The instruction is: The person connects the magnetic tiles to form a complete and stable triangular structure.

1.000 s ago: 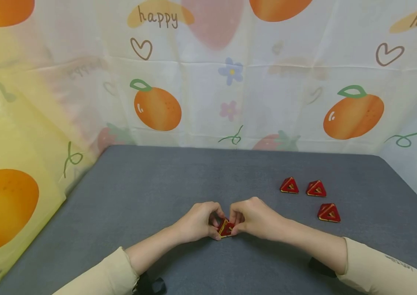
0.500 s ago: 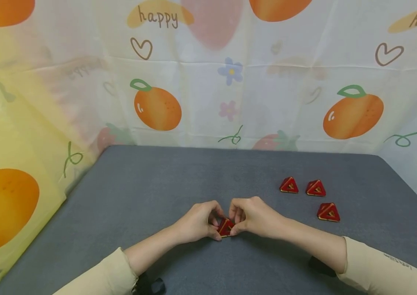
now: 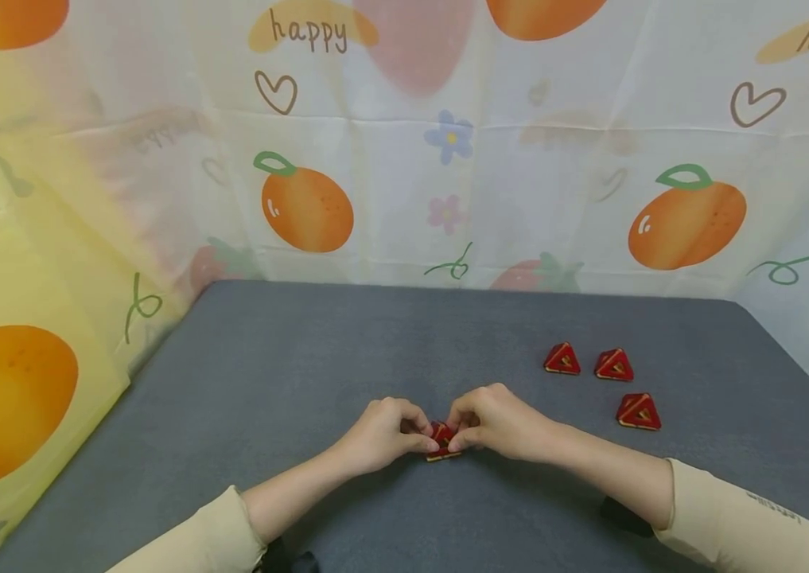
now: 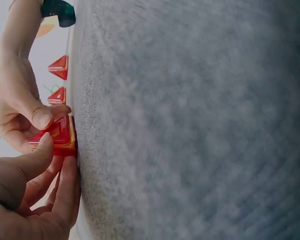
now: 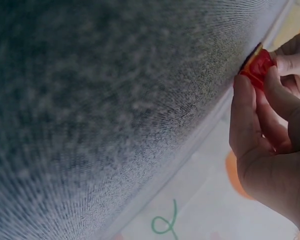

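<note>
Between the two hands, low on the table's middle, sits a small red pyramid-shaped box (image 3: 441, 455) with gold edging. The left hand (image 3: 383, 434) pinches its left side, thumb in front and fingers behind; in the left wrist view the thumb presses on the red box (image 4: 60, 137). From the other side the right hand (image 3: 500, 422) pinches it, its thumb on the near face. The right wrist view shows the red box (image 5: 259, 66) between thumb and fingers, close to the tabletop. Fingers cover much of the box's sides and top.
Several like objects stand at the right of the grey table (image 3: 304, 342): one red pyramid box (image 3: 562, 359), another red pyramid box (image 3: 614, 365) beside it, and a nearer red pyramid box (image 3: 638, 411). A fruit-printed cloth (image 3: 390, 199) hangs behind the table.
The left thumb has shifted up and right onto the front of the box, whose lower gold edge now shows more. The right hand keeps its grip; the other pyramid boxes stay put.
</note>
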Demonstrator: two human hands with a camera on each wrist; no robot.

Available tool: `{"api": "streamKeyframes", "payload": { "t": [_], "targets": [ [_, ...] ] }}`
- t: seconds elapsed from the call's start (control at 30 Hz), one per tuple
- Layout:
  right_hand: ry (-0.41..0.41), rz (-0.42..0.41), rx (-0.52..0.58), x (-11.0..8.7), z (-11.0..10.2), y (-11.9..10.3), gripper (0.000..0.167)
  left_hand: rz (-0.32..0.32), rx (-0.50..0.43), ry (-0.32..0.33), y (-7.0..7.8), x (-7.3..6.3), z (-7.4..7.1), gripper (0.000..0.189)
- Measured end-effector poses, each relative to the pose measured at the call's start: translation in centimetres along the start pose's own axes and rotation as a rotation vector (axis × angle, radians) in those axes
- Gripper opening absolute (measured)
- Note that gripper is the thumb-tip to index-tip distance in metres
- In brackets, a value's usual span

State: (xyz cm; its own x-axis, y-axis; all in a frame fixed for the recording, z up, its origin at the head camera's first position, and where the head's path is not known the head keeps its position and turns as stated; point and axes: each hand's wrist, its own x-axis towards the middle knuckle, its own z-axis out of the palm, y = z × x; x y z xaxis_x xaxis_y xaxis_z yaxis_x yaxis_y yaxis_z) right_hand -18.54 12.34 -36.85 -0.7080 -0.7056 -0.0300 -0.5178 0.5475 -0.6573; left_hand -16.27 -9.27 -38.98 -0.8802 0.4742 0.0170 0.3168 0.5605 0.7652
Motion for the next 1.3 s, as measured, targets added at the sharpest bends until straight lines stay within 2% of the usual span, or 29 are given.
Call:
{"api": "streamKeyframes", "payload": {
  "t": [0.37, 0.77, 1.0, 1.3],
  "targets": [
    [-0.020, 0.019, 0.034, 0.0, -0.4, 0.1, 0.012, -0.025, -0.041, -0.034, 0.5, 0.2, 0.1, 0.009],
    [-0.016, 0.048, 0.019, -0.6, -1.5, 0.5, 0.012, -0.009, 0.006, -0.021, 1.3, 1.3, 0.7, 0.008],
    [0.046, 0.118, -0.015, -1.9, -3.2, 1.5, 0.009, -0.013, 0.004, 0.022, 2.9, 3.2, 1.6, 0.006],
    [0.156, 0.232, -0.110, -4.7, -6.7, 3.1, 0.008, -0.065, -0.039, 0.095, 6.3, 7.3, 4.0, 0.011]
  ]
}}
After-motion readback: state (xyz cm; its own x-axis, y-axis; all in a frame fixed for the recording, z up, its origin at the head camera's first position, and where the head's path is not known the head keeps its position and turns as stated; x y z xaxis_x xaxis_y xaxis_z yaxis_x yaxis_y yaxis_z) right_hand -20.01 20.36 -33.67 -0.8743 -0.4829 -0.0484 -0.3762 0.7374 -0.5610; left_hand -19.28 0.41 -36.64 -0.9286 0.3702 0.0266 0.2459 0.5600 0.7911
